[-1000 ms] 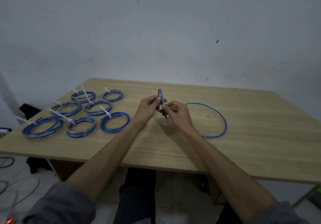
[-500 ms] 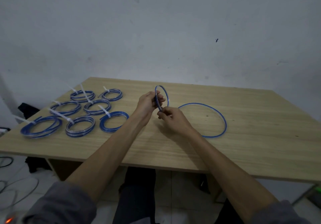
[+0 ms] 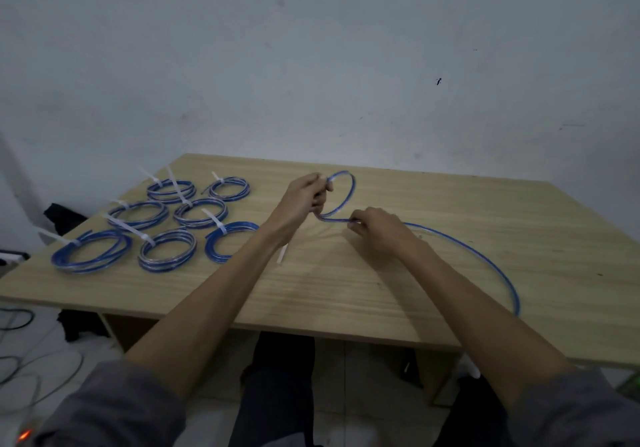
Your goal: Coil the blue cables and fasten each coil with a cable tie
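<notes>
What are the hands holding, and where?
Both grip one blue cable: left hand at its looped end, right hand just past the loop.

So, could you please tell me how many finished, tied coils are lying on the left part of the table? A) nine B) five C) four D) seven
D: seven tied coils lie grouped on the table, each with a white cable tie, while both hands work the loose blue cable.
</notes>
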Tool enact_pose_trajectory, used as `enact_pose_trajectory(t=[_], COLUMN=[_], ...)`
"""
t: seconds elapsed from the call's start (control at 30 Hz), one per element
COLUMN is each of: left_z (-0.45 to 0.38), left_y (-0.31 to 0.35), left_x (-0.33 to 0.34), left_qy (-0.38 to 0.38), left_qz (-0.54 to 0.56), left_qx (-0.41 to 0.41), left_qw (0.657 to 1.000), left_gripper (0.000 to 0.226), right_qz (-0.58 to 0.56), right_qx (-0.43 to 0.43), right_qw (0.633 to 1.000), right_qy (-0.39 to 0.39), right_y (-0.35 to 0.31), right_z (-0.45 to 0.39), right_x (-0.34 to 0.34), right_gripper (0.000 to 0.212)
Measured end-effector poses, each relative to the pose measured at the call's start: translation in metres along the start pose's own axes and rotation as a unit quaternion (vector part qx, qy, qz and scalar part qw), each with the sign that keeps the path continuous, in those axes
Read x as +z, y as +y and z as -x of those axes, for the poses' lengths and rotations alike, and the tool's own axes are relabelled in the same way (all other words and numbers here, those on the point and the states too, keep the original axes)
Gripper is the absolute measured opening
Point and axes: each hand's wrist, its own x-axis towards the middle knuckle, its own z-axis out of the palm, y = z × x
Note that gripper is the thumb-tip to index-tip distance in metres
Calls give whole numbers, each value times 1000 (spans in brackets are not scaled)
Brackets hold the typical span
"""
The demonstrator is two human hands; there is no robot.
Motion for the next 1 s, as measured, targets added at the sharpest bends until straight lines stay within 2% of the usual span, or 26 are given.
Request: enact_pose_trajectory(t=[0.13, 0.3, 0.43, 0.6, 0.67, 0.77, 0.9, 1.0], left_z=[12, 20, 26, 31, 29, 24, 17, 13], left_y=[0, -10, -35, -44, -47, -54, -53, -46], left_x=[5, 8, 5, 9, 9, 5, -9, -14], left_qy=[-72, -143, -135, -159, -162, -117, -31, -20], left_qz=[-191, -420, -504, -550, -555, -554, -495, -419], left_qx=[42, 89, 58, 63, 48, 17, -15, -9], left_qw=[978, 892, 851, 818, 815, 824, 868, 908], left_gripper=[36, 32, 32, 35, 35, 30, 34, 37], right_qz=[36, -14, -167, -403, -463, -514, -499, -520], right_qx=[23, 81, 93, 143, 147, 158, 172, 170], right_qw=[999, 997, 981, 902, 871, 837, 832, 820], right_qy=[-8, 5, -31, -60, -76, -104, -171, -170], right_y=[8, 18, 19, -2, -11, -15, -11, -17], right_z=[-4, -6, -8, -5, -2, 2, 5, 5], right_x=[-10, -34, -49, -66, -74, -85, -97, -100], right_gripper=[36, 33, 27, 22, 22, 25, 23, 26])
